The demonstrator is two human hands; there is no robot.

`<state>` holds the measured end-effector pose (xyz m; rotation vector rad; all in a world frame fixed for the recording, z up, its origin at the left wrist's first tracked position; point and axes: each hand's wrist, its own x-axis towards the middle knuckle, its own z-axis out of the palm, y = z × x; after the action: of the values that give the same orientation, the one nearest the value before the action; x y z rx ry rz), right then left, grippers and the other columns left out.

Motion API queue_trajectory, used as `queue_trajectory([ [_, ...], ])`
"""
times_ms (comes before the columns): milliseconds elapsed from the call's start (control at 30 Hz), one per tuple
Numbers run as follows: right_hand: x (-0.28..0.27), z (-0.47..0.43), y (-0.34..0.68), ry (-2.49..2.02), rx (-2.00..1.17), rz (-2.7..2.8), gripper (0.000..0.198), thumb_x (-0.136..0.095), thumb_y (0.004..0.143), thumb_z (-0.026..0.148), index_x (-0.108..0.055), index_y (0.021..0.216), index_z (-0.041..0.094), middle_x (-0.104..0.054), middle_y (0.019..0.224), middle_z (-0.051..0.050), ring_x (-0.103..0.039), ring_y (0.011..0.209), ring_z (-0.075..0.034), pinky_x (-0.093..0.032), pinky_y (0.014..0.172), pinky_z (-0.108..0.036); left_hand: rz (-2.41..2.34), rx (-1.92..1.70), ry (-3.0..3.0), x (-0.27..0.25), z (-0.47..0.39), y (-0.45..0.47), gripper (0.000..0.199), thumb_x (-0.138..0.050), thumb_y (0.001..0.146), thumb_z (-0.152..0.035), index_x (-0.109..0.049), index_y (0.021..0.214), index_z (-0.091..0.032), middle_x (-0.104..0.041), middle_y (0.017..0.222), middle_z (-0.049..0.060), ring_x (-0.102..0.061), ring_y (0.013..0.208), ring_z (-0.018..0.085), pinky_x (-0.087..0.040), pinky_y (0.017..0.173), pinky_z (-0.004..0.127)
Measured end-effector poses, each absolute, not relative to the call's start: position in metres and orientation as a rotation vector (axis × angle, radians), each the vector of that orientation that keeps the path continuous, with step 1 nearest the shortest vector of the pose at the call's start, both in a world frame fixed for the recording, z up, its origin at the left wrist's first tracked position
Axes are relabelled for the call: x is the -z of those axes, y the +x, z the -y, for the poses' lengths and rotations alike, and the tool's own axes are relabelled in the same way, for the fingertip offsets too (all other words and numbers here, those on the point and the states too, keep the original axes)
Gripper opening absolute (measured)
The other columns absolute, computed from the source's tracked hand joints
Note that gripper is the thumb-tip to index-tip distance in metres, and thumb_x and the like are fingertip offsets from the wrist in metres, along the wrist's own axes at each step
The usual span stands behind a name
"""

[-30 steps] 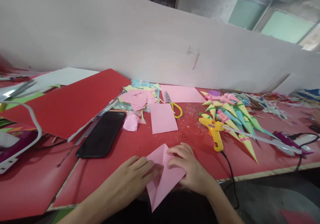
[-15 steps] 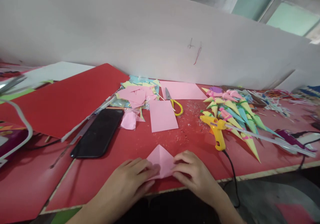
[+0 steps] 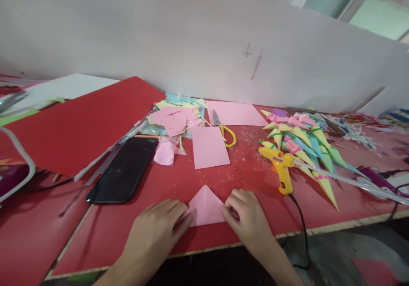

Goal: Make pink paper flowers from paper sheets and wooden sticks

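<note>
A pink sheet of paper (image 3: 207, 208), folded into a triangle with its point away from me, lies near the table's front edge. A crease runs down its middle. My left hand (image 3: 161, 226) has its thumb and fingers closed on the left corner. On the opposite corner, my right hand (image 3: 244, 213) pinches the paper, fingers curled. Just beyond the triangle lies a flat pink paper square (image 3: 210, 147). Yellow-handled scissors (image 3: 227, 136) rest beside that square.
A yellow glue gun (image 3: 281, 166) with a long clear stick lies right, before several paper cones (image 3: 306, 143). To the left are a black phone (image 3: 124, 171) and a large red sheet (image 3: 96, 119). Pink paper scraps (image 3: 175, 119) are heaped behind. A white wall (image 3: 159, 34) closes the back.
The folded paper now lies flatter, its bottom edge straighter. My hands have moved slightly apart toward its two corners. The whole view has shifted a little.
</note>
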<state>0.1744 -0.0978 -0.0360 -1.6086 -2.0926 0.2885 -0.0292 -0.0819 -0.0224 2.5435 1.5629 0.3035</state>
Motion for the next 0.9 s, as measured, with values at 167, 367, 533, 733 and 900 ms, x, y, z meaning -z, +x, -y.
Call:
queue_trajectory([
  [167,0.036,0.096,0.172,-1.636,-0.121,2.129,0.029,-0.047,0.082,0.023,-0.042,0.054,0.017,-0.043,0.057,0.002,-0.039,0.056,-0.011,-0.024,0.057,-0.025,-1.62,-0.203,2.456,0.02,0.083,-0.028,0.036,-0.034,0.086,-0.036,-0.055,0.062,-0.019,-0.06,0.061,0.0,-0.055,0.056,0.014,-0.033,0.049,0.023],
  [367,0.037,0.093,0.17,-1.647,0.046,2.125,0.039,-0.038,0.087,0.029,-0.044,0.051,0.018,-0.045,0.055,0.001,-0.04,0.054,-0.013,-0.024,0.056,-0.026,-1.586,-0.232,2.476,0.016,0.081,-0.029,0.036,-0.031,0.088,-0.034,-0.051,0.061,-0.019,-0.058,0.058,0.0,-0.054,0.053,0.014,-0.033,0.047,0.023],
  [533,0.037,0.091,0.169,-1.665,0.113,2.139,0.039,-0.041,0.087,0.032,-0.046,0.05,0.018,-0.046,0.054,0.001,-0.041,0.052,-0.013,-0.023,0.056,-0.027,-1.604,-0.164,2.493,0.016,0.081,-0.027,0.034,-0.031,0.088,-0.03,-0.053,0.065,-0.019,-0.058,0.059,0.0,-0.056,0.054,0.015,-0.036,0.047,0.022],
  [733,0.037,0.09,0.168,-1.716,0.109,2.157,0.031,-0.049,0.082,0.026,-0.048,0.052,0.018,-0.05,0.056,0.001,-0.044,0.054,-0.013,-0.023,0.058,-0.027,-1.303,-0.045,2.826,0.02,0.068,-0.042,0.044,-0.034,0.081,-0.006,-0.05,0.114,-0.03,-0.059,0.101,0.005,-0.062,0.068,0.015,-0.044,0.054,0.023],
  [900,0.038,0.09,0.167,-1.704,0.138,2.141,0.031,-0.05,0.082,0.027,-0.049,0.052,0.018,-0.05,0.056,0.001,-0.045,0.055,-0.013,-0.023,0.058,-0.028,-0.922,-0.079,2.94,0.018,0.05,-0.061,0.042,-0.049,0.082,-0.023,-0.044,0.118,-0.043,-0.053,0.118,0.001,-0.054,0.099,0.021,-0.043,0.08,0.032],
])
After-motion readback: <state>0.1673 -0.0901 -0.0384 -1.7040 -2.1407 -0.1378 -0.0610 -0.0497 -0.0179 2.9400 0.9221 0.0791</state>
